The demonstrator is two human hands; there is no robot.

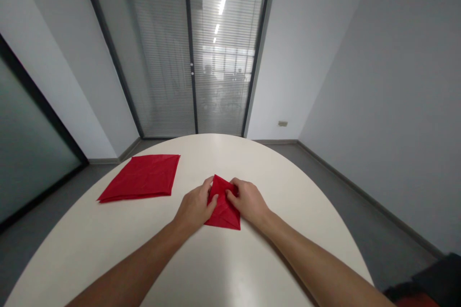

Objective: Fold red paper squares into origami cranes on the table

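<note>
A small folded piece of red paper or thin cloth [224,212], which I cannot tell apart, is between my hands over the middle of the table. My left hand [196,205] grips its left side, the thumb lying on the top face and the fingers behind the edge. On the right side, my right hand [249,200] pinches it with the thumb on the face and curled fingers at the upper edge. One corner points away from me between the hands. My palms hide parts of both side edges.
A larger stack of flat red sheets [144,177] lies at the left on the round white table [288,192]. Beyond the table's far edge stands a glass partition with blinds [162,57]. A dark object [437,278], partly cut off, is at the lower right.
</note>
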